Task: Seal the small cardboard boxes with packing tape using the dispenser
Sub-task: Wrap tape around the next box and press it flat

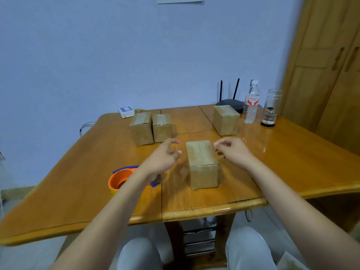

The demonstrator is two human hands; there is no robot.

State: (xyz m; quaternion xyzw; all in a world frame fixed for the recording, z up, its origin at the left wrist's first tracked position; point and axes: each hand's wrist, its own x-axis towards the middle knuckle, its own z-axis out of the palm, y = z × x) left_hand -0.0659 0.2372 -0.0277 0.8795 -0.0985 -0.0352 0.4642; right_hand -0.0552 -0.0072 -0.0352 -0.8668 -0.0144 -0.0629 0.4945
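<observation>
My left hand [165, 157] and right hand [233, 151] hover over the table [282, 162], 1 on each side of the near box [202, 164], and neither touches it. Both hang loose, fingers lightly curled and holding nothing. The box sits between my palms with a small gap to each; its 2 top flaps are closed, meeting in a seam that runs away from me.

Under my left wrist lies the dispenser [120, 179], orange roll core toward me and blue body partly hidden by my forearm. It sits near the table's front edge, left of a joint line in the wood.

Beyond my left fingers stand 2 boxes, the left box [141, 128] and the middle box [162, 127], side by side and close together, both with glossy tape across their tops. Beyond my right hand, well apart from it, stands the far box [226, 119], closed.

Open wood stretches right of my right hand to the table's right edge, and left of the dispenser toward the left corner. The strip between the near box and the front edge is bare.

Past the far box stand a bottle [251, 104], capped and looking nearly empty, and a clear jar [270, 108], open-topped with a dark base; what it holds I cannot tell. A black router [229, 103] sits behind them by the wall, and a white device [126, 111] lies at the back edge.
</observation>
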